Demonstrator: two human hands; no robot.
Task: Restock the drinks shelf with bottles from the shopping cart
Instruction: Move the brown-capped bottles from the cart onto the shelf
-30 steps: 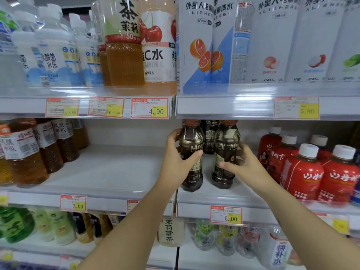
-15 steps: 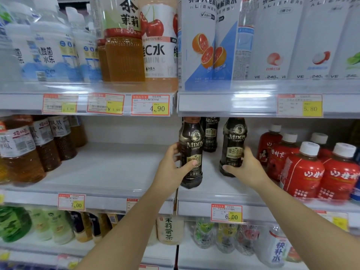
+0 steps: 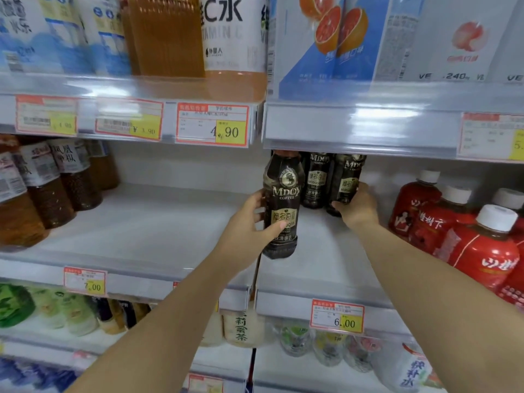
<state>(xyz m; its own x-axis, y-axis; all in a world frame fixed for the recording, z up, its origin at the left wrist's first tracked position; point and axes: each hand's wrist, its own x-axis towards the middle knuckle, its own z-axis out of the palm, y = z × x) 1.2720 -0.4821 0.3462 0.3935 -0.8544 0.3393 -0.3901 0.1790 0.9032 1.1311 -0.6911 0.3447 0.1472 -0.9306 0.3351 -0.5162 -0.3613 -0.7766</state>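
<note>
Both my hands are on the middle shelf (image 3: 317, 268), each holding a dark brown coffee bottle. My left hand (image 3: 249, 231) grips the nearer coffee bottle (image 3: 280, 205) around its lower half, near the shelf's front. My right hand (image 3: 357, 207) holds the second coffee bottle (image 3: 346, 180) by its base, deep on the shelf. That bottle stands right beside a third coffee bottle (image 3: 316, 180) at the back. The caps are hidden behind the upper shelf's rail.
Red white-capped bottles (image 3: 479, 242) crowd the shelf to the right of my right arm. Amber tea bottles (image 3: 42, 188) stand at the far left. Between them and my left hand lies bare white shelf (image 3: 147, 222). The upper shelf rail (image 3: 363, 129) hangs low over the coffee bottles.
My right hand has pushed its bottle further back, next to the rear bottle. My left hand's grip slid lower on its bottle, which stays near the shelf's front. The camera moved closer.
</note>
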